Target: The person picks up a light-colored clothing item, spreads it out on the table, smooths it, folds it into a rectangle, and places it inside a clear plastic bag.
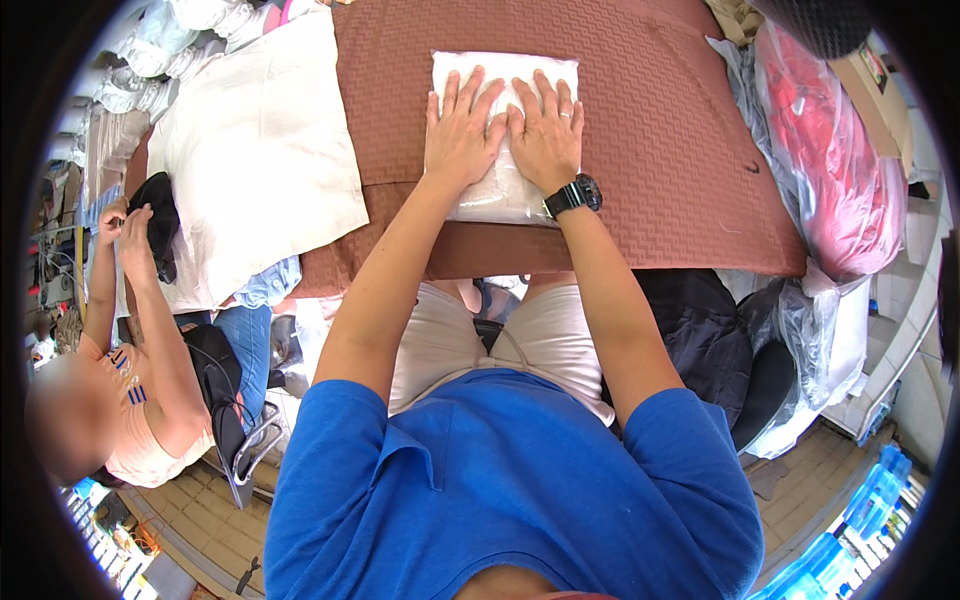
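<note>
A flat, pale package in a clear plastic bag [500, 198] lies on the brown textured cloth [660, 130] in front of me. My left hand [463, 130] rests palm down on its left half, fingers stretched toward the far edge. On the right half lies my right hand [546, 125], also flat with fingers spread, a ring on one finger and a black watch on the wrist. Both thumbs point inward and nearly meet. Whatever is folded inside the bag shows only as white; its kind is hidden under my hands.
Left of the package a large white cloth [262, 160] covers the table. A seated co-worker [150, 400] there holds a black item [160, 225]. On the right stand plastic-wrapped red goods [815, 150] and a cardboard box [872, 100]. Black fabric [690, 335] hangs beside my right leg.
</note>
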The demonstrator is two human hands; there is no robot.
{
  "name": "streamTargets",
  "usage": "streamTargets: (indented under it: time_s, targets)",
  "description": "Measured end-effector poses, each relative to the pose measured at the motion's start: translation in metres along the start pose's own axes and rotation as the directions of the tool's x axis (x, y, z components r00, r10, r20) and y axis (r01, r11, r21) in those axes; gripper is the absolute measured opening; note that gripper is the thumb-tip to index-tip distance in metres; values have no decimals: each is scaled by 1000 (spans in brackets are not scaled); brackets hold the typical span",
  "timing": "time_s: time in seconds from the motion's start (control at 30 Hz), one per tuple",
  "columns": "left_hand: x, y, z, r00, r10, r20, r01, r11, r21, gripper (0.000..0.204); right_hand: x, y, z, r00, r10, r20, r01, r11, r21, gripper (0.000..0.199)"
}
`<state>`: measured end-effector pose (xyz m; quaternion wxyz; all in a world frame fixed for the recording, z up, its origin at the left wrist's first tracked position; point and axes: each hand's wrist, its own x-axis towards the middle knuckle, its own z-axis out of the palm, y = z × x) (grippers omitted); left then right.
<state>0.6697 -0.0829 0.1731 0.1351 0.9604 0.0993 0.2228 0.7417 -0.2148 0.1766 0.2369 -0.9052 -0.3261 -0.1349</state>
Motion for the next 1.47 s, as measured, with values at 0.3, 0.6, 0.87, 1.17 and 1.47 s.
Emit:
streamTargets:
  time_s: [0.3, 0.6, 0.87, 1.17, 1.47]
  targets:
    - [0, -1, 1, 1000, -3, 6, 3, 1000, -16, 54, 0, 1, 1, 1000, 5, 5, -5, 1000, 15, 48]
    - [23, -39, -15, 979, -129, 157, 185, 884, -429, 45, 16, 22, -13, 997, 19, 69, -39, 950, 311, 47]
    - [42, -40, 7, 997, -46, 60, 50, 997, -64, 51, 44, 34, 15, 1000, -7, 21, 6, 998, 65, 55]
    - [35, -42, 0, 1000, -8, -16, 6, 996, -93, 53, 34, 29, -15, 1000, -7, -1, 7, 984, 178, 55]
    - [-2, 1, -7, 994, 58, 89, -59, 998, 9, 49, -13, 6, 1, 997, -75, 23, 74, 997, 38, 52]
